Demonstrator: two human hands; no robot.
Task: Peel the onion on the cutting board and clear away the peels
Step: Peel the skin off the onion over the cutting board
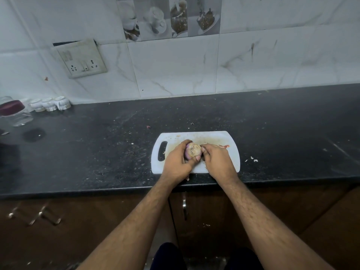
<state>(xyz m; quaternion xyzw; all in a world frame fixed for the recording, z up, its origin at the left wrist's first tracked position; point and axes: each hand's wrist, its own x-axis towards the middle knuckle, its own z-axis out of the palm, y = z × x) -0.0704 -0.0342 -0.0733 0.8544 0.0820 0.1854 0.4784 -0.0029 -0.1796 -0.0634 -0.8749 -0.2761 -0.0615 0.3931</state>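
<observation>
Head camera looks forward and down, close over the countertop point(97, 145) (wide-angle).

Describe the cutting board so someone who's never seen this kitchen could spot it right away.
Start at the black countertop under the marble-tiled wall. Near its front edge lies the cutting board, where the left hand grips an onion. It is the only flat white slab, with a handle slot.

One onion point(192, 151) sitting over one white cutting board point(231, 151). Two hands working: left hand point(178, 162), right hand point(218, 162). One reddish peel scrap point(224, 146) lying on board. Three small white cups point(49, 104) standing by wall. One clear jar point(13, 113) sitting at far left. One wall socket plate point(82, 59) showing.
</observation>
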